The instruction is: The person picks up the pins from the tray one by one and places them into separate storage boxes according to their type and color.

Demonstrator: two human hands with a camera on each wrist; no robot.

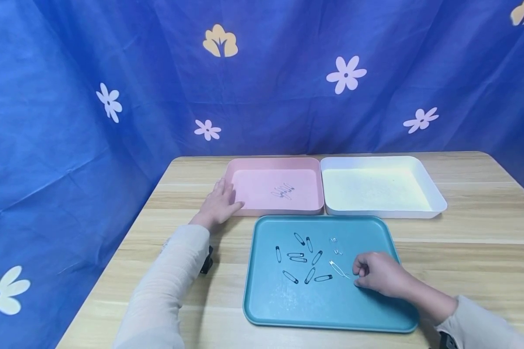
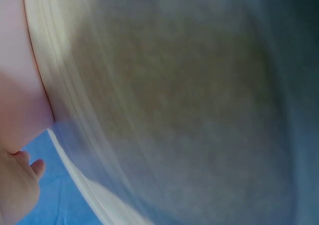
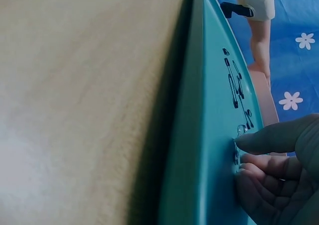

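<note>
1. A blue cloth backdrop (image 1: 262, 87) printed with white and pale yellow flowers fills the upper frame and runs down the left side.
2. A light wooden table (image 1: 471, 242) with visible grain spans the lower half.
3. Lighting is even and soft.

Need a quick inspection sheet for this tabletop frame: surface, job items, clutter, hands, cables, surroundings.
Surface: light wooden table, three trays on it.
Job's things: teal rectangular plastic tray nearest the person, holding about eight dark safety pins and a silver safety pin; pink rectangular tray behind it with a few silver pins; white rectangular tray beside the pink one, no contents seen.
Clutter: nothing seen.
Grippers: left hand rests flat on the table, fingers touching the pink tray's edge; right hand inside the teal tray, fingers curled at the silver safety pin; grip unclear.
Cables: nothing seen.
Surroundings: blue cloth backdrop with flower prints.
</note>
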